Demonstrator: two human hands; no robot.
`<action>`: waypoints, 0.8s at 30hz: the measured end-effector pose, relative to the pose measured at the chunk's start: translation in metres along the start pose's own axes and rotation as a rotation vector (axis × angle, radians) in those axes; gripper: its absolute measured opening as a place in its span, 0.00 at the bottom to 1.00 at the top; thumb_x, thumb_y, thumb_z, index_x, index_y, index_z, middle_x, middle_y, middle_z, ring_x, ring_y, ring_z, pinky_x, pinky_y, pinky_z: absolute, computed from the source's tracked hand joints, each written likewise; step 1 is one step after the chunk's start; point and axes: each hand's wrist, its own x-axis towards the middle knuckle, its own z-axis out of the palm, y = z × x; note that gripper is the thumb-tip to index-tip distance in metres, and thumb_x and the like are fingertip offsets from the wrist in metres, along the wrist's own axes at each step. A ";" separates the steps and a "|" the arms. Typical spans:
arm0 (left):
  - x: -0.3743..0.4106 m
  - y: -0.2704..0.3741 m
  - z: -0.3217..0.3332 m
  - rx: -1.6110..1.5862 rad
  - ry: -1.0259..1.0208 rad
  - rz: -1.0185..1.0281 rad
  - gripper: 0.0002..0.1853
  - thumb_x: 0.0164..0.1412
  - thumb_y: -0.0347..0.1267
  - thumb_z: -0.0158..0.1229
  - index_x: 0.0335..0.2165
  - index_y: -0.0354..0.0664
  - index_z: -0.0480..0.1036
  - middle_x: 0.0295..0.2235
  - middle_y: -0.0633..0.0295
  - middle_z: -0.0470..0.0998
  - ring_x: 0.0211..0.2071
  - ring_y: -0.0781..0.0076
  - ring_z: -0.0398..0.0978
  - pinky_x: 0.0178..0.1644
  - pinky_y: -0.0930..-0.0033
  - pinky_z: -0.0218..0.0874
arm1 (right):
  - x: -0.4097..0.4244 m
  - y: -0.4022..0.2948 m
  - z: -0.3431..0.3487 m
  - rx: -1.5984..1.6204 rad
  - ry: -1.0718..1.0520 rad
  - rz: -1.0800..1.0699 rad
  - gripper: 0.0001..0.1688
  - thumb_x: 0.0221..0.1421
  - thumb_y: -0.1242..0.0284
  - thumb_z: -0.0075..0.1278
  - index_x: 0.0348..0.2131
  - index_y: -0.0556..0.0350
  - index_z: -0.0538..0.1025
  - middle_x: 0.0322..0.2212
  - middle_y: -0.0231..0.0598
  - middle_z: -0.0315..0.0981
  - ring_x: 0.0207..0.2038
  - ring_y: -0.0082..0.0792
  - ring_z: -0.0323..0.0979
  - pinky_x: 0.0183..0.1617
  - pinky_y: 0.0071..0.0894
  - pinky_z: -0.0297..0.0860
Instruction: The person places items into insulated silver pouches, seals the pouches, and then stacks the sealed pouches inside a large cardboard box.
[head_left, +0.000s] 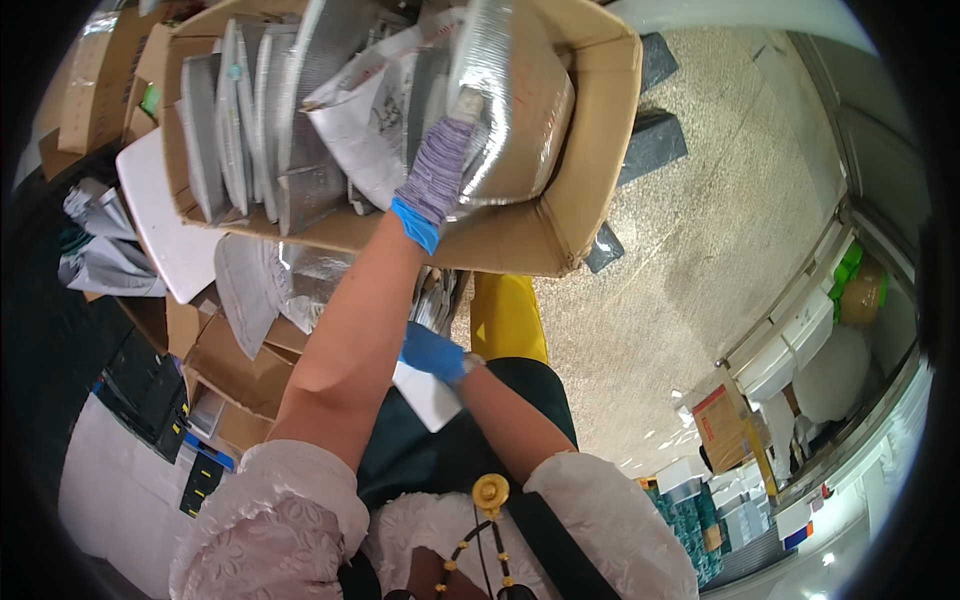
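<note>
My left hand, in a purple knitted glove over a blue one, reaches into a large cardboard box. Its fingers close on the edge of a silver foil-padded package; the thumb is hidden. Beside it leans a creased white mailer with printing. Several flat silver padded mailers stand on edge in the left of the box. My right hand, in a blue glove, is below the box near a white flat item and a stack of silver packets. Its fingers are hidden, so its hold is unclear.
A yellow object stands below the box. Dark wrapped parcels lie on the speckled floor. At left are a white panel, an open carton and black crates. Shelving at right holds boxes.
</note>
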 end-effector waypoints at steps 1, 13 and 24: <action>-0.011 0.013 0.008 -0.129 -0.025 -0.066 0.26 0.54 0.50 0.57 0.42 0.40 0.69 0.35 0.67 0.73 0.37 0.77 0.70 0.42 0.75 0.65 | -0.021 -0.026 -0.001 -0.116 0.042 0.053 0.28 0.58 0.67 0.44 0.54 0.65 0.62 0.54 0.49 0.60 0.58 0.42 0.56 0.59 0.34 0.55; -0.106 0.021 0.037 0.912 -0.324 -0.116 0.23 0.49 0.43 0.64 0.39 0.38 0.74 0.30 0.59 0.76 0.33 0.75 0.71 0.39 0.71 0.64 | -0.208 -0.271 -0.018 -1.607 0.138 -0.015 0.46 0.46 0.86 0.38 0.62 0.37 0.48 0.26 0.50 0.72 0.23 0.45 0.72 0.28 0.39 0.69; -0.179 0.072 0.041 0.534 -0.016 0.124 0.13 0.55 0.38 0.59 0.32 0.38 0.75 0.23 0.69 0.72 0.26 0.82 0.65 0.30 0.78 0.60 | -0.214 -0.274 -0.028 -1.631 0.232 -0.194 0.31 0.53 0.80 0.39 0.56 0.39 0.61 0.28 0.49 0.71 0.25 0.47 0.71 0.27 0.39 0.69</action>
